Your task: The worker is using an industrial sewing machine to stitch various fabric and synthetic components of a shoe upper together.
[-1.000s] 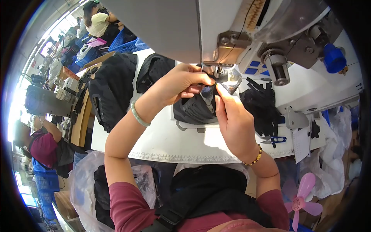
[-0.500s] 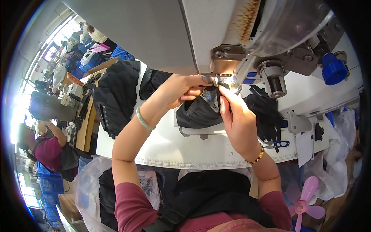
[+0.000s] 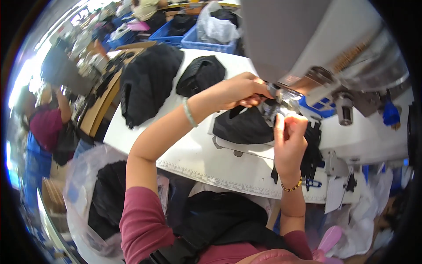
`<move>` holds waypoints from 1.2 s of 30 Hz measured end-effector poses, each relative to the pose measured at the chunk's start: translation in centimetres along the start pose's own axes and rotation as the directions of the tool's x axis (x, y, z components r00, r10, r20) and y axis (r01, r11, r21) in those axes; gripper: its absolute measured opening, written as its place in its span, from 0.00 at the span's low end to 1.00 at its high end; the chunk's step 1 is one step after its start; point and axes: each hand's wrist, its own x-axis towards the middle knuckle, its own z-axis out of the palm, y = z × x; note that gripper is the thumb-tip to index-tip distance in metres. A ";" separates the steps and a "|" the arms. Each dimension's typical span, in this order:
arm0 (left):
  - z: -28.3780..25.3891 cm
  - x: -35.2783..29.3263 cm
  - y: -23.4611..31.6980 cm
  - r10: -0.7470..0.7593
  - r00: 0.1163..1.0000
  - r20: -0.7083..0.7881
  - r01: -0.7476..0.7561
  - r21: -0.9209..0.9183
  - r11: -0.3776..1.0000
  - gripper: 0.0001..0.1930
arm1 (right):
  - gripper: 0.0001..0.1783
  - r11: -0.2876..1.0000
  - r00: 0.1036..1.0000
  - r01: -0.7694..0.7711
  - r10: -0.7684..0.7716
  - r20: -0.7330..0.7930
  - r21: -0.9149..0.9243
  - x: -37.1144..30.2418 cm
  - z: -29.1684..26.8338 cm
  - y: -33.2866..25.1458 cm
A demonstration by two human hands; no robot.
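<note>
A black fabric piece [image 3: 241,126], shaped like a shoe upper, sits at the work point of a sewing machine [image 3: 303,83]. My left hand [image 3: 247,91] reaches in from the left beside the metal presser area, its fingers closed on the piece's upper edge. On the other side, my right hand [image 3: 291,138] is closed in a pinch just right of the piece. Whatever lies between its thumb and fingers is too small to make out. Bright glare and my fingers hide the needle.
More black pieces [image 3: 149,83] lie on the white table [image 3: 193,169] at left. Black strips [image 3: 311,149] and a blue-handled tool [image 3: 313,183] are at right. Blue crates [image 3: 211,44] stand behind. A plastic bag [image 3: 81,189] hangs at front left; a co-worker [image 3: 46,119] sits beyond.
The view has turned, so the machine now appears farther right and more crates show behind. My right hand's fingers have gone from extended at the work point to curled in a pinch.
</note>
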 end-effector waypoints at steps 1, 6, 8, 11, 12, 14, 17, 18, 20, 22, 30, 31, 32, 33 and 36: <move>-0.2 0.2 -0.2 0.006 1.000 0.024 -0.006 -0.005 1.000 0.06 | 0.12 0.999 0.999 -0.035 0.035 0.002 -0.002 -0.1 0.0 -0.1; -0.3 0.1 -0.8 0.058 0.994 0.098 -0.061 0.023 0.998 0.10 | 0.10 0.997 0.999 -0.033 0.033 0.000 0.068 -0.5 0.0 -0.8; -1.1 -1.4 -0.7 0.013 0.990 0.141 -0.022 0.064 0.998 0.11 | 0.11 0.996 0.998 -0.028 0.023 0.059 0.090 -1.8 0.3 -2.1; -1.5 -4.3 -0.9 0.061 0.988 0.142 -0.104 0.318 0.942 0.11 | 0.13 1.000 0.965 -0.010 0.008 0.264 0.008 -3.4 -0.7 -3.8; -2.0 -5.3 -0.7 0.051 0.988 0.147 -0.098 0.327 0.940 0.11 | 0.15 1.000 0.935 -0.022 0.025 0.354 -0.011 -3.5 -1.3 -4.4; -3.0 -7.7 -0.2 0.069 0.959 0.274 -0.199 0.486 0.851 0.11 | 0.20 0.987 0.957 0.159 -0.151 0.248 -0.011 -2.2 -1.4 -5.5; -3.5 -10.4 1.0 0.030 0.890 0.455 -0.358 0.657 0.663 0.14 | 0.33 0.971 0.880 0.211 -0.239 0.410 0.113 0.1 -1.6 -6.8; -3.1 -11.3 1.7 0.018 0.917 0.398 -0.323 0.715 0.620 0.15 | 0.32 0.978 0.817 0.117 -0.192 0.543 0.170 1.0 -1.2 -6.8; -3.1 -12.1 1.6 0.224 0.923 0.313 -0.385 0.717 0.582 0.17 | 0.28 0.951 0.694 -0.258 0.061 0.717 0.168 2.7 0.0 -6.0; -3.5 -12.4 1.4 0.407 0.895 0.184 -0.418 0.666 0.618 0.21 | 0.20 0.892 0.749 -0.238 -0.084 0.657 0.385 3.1 2.3 -2.7; -4.5 -12.8 -0.7 0.484 0.873 0.056 -0.424 0.579 0.697 0.21 | 0.16 0.916 0.687 -0.293 0.003 0.727 0.273 5.0 1.7 -5.6; -4.2 -12.8 -0.9 0.491 0.870 0.054 -0.435 0.554 0.710 0.20 | 0.13 0.912 0.777 -0.197 -0.078 0.625 0.359 4.8 1.9 -5.8; -4.1 -12.9 -1.0 0.500 0.865 0.051 -0.447 0.532 0.720 0.19 | 0.13 0.913 0.777 -0.193 -0.081 0.625 0.358 4.5 2.1 -5.7; -4.0 -13.0 -1.2 0.504 0.862 0.050 -0.450 0.531 0.718 0.19 | 0.10 0.914 0.830 0.070 -0.275 0.485 0.400 4.0 2.3 -5.6; -3.9 -13.3 -2.1 0.466 0.885 -0.010 -0.418 0.429 0.801 0.18 | 0.11 0.703 0.653 0.689 -0.708 0.268 0.178 1.7 1.5 -5.3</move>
